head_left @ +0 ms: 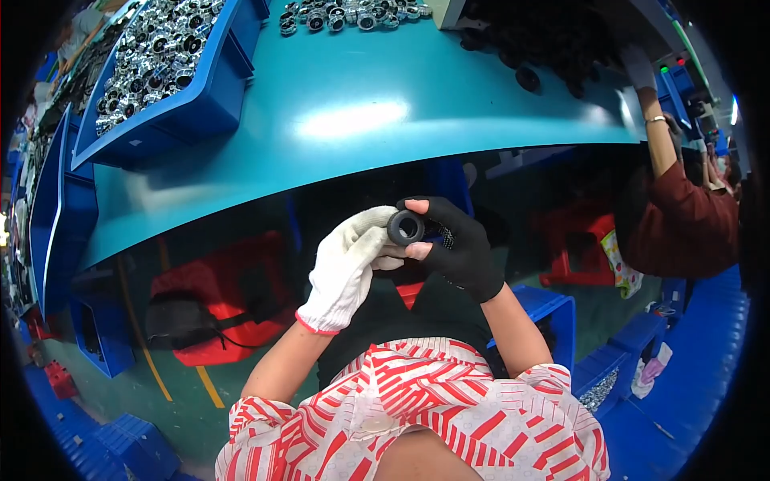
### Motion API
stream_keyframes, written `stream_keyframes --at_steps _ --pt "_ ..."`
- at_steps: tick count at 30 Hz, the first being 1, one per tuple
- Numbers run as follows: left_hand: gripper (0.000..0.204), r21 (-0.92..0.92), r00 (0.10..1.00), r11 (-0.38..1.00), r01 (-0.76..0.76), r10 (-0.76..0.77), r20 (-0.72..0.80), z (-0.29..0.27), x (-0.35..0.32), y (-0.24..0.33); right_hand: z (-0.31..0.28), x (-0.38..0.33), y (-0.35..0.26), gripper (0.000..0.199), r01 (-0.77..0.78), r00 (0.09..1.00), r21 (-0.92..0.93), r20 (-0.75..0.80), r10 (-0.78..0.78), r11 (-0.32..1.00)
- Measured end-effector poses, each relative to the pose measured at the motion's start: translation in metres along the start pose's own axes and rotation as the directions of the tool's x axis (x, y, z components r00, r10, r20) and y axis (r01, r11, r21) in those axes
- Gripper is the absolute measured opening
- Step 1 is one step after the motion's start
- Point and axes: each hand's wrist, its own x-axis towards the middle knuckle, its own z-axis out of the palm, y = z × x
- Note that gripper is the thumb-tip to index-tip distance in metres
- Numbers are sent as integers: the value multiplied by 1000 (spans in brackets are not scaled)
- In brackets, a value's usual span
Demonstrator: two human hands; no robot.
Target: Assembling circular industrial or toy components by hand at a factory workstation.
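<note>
A small black ring-shaped part (406, 228) is held between my two hands, in front of my chest and short of the table's near edge. My left hand (350, 258), in a white knitted glove with a red cuff, pinches the ring from its left side. On the other side, my right hand (459, 247) grips it between thumb and forefinger; it wears a black glove that leaves those fingertips bare. The ring's round opening faces up toward me. Anything behind the ring, inside the right palm, is hidden.
A blue bin (224, 80) full of shiny metal-and-black parts stands at the table's left. More such parts (353, 14) lie at the far edge. Black rings (553, 48) are heaped at the far right, near a co-worker's arm (659, 136). Red stools (228, 293) stand below.
</note>
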Motion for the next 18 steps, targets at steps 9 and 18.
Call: stream_keyframes --at_steps 9,18 --pt "36 50 998 999 -8 11 -64 0 -1 -1 4 0 -5 48 30 999 -94 -16 -31 995" --pt "58 5 982 991 131 -131 140 0 7 5 13 8 -17 50 218 975 -532 88 -202 819"
